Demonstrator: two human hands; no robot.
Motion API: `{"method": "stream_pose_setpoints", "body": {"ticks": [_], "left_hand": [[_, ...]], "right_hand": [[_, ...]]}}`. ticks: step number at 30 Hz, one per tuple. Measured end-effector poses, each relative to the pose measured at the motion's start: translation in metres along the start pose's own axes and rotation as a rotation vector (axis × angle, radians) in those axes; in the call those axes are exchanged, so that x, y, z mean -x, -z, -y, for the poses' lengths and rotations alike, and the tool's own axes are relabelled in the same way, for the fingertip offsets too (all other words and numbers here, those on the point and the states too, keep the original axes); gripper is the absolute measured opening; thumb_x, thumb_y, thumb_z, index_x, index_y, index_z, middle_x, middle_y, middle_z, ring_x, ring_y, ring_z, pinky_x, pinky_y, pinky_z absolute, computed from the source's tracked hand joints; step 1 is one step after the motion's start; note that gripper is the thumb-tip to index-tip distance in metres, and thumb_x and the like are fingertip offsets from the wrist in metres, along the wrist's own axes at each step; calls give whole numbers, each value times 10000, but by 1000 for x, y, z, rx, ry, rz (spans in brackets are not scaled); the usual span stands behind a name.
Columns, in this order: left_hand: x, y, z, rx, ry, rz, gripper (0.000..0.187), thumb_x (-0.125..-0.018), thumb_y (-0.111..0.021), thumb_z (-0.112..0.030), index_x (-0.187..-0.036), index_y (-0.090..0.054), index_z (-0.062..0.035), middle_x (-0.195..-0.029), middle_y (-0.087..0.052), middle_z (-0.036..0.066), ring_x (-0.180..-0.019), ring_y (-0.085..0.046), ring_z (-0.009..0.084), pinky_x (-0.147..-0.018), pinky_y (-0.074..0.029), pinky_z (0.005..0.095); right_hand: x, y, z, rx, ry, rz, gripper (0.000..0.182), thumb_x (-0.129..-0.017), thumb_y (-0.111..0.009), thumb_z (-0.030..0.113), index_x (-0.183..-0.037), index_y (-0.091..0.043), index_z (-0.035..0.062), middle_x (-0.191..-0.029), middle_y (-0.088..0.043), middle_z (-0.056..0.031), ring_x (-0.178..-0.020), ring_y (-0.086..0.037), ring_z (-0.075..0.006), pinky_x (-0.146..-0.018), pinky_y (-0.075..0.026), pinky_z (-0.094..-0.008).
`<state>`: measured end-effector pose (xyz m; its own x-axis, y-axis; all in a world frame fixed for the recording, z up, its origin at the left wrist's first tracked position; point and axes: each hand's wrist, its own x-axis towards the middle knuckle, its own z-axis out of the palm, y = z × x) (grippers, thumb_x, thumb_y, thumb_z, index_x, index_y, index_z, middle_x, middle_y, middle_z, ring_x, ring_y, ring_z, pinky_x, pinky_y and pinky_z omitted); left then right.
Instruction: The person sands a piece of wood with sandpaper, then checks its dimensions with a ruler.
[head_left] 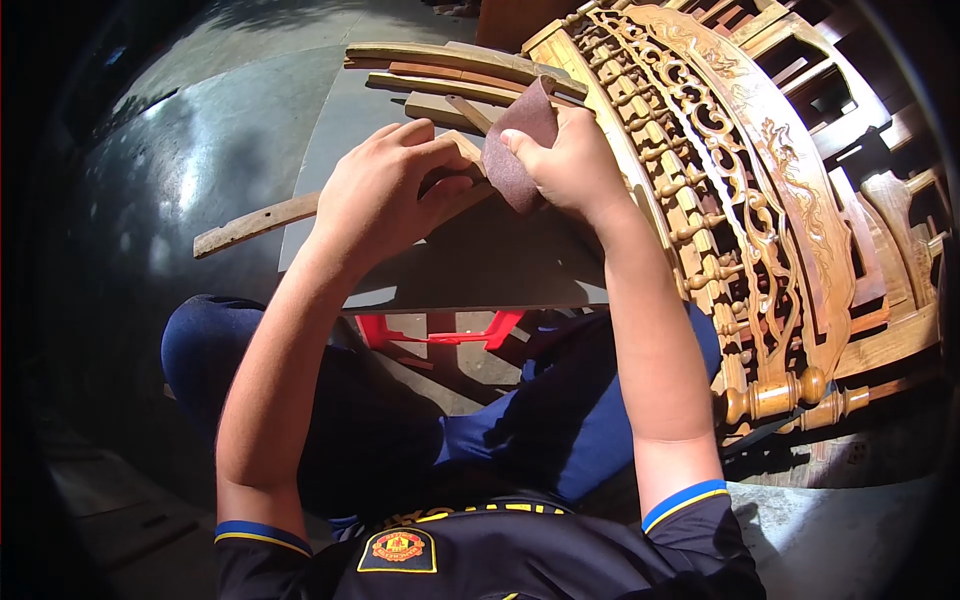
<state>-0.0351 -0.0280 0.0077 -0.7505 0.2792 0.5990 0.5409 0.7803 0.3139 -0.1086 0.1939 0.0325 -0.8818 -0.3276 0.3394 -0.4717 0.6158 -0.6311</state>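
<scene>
My left hand (pixel 390 185) has its fingers wrapped round a long wooden strip (pixel 262 219), whose one end sticks out to the left with a small hole in it. To the right, my right hand (pixel 572 160) grips a sheet of reddish-brown sandpaper (pixel 520 150), with the thumb pressed on its face. The sandpaper hangs bent beside the strip's other end, near my left fingers; whether it touches the wood I cannot tell. Beyond my hands, several wooden pieces (pixel 440 62) lie on the grey board (pixel 480 260).
Carved, varnished wooden furniture (pixel 790 200) with turned spindles stands close along the right side. Below the board's near edge, between my knees, is a red plastic object (pixel 440 338). Grey floor (pixel 220 130) shows at the left.
</scene>
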Motion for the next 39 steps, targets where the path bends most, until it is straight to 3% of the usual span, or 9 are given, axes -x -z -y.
{"method": "stream_pose_setpoints", "body": {"ticks": [7, 11, 14, 17, 23, 27, 30, 32, 39], "left_hand": [[0, 1, 0, -31, 39, 25, 177, -928, -789, -297, -989, -761, -133, -952, -673, 60, -971, -683, 297, -844, -565, 440], [1, -1, 2, -2, 16, 18, 188, -927, -791, -312, -989, -764, -136, -958, -677, 58, -971, -684, 297, -843, -564, 441], [0, -1, 0, -1, 19, 10, 192, -927, -791, -317, -987, -765, -137, -955, -676, 58, -969, -683, 299, -843, -564, 442], [1, -1, 1, -12, 36, 12, 206, -925, -794, -332, -987, -769, -138, -950, -675, 60, -966, -683, 299, -843, -563, 440], [-1, 0, -3, -7, 46, 17, 171, -916, -804, -256, -1013, -791, -115, -928, -660, 75, -948, -676, 308, -830, -560, 438], [0, 1, -6, -33, 56, -1, 159, -904, -815, -214, -1020, -804, -106, -911, -653, 83, -925, -670, 313, -816, -555, 439], [0, 0, -2, 10, 21, -11, 158, -901, -818, -213, -1018, -803, -108, -908, -647, 83, -923, -667, 312, -811, -551, 440], [0, 0, -3, -15, 31, -2, 162, -901, -819, -214, -1023, -803, -108, -909, -646, 83, -927, -666, 311, -812, -551, 438], [1, 0, -6, -55, 47, -21, 165, -908, -818, -216, -1036, -806, -112, -910, -653, 79, -935, -665, 309, -818, -552, 434]], "right_hand": [[9, 44, 32, -131, -142, 408, 286, -955, -783, 160, -1161, -735, -33, -1007, -794, -89, -881, -725, -129, -807, -583, -322], [2, 14, 7, -115, -58, 122, 327, -948, -788, 178, -1182, -730, -42, -1011, -794, -120, -899, -744, -185, -845, -593, -353], [7, 5, 9, -143, 30, 85, 352, -936, -769, 233, -1050, -737, -98, -839, -772, -203, -701, -766, -272, -564, -617, -403], [10, 40, 24, -174, -142, 420, 358, -948, -787, 189, -1212, -715, -41, -999, -785, -100, -835, -732, -149, -728, -599, -333], [7, 6, 7, -115, -33, 109, 375, -943, -777, 157, -1241, -692, -55, -1024, -789, -122, -920, -744, -209, -862, -600, -387], [16, 45, 46, -138, -232, 415, 331, -949, -776, 155, -1196, -712, -56, -1032, -790, -122, -896, -743, -173, -845, -603, -355], [11, 19, 8, -201, 18, 174, 354, -935, -761, 227, -1082, -744, -95, -936, -793, -225, -810, -791, -294, -702, -634, -418], [5, -2, -4, -1, 23, -10, 383, -921, -779, 275, -1038, -748, -89, -920, -782, -273, -860, -792, -376, -829, -619, -439], [29, 51, 24, -223, 25, 305, 318, -937, -798, 208, -1143, -765, -32, -932, -797, -129, -823, -724, -177, -784, -589, -358]]}}
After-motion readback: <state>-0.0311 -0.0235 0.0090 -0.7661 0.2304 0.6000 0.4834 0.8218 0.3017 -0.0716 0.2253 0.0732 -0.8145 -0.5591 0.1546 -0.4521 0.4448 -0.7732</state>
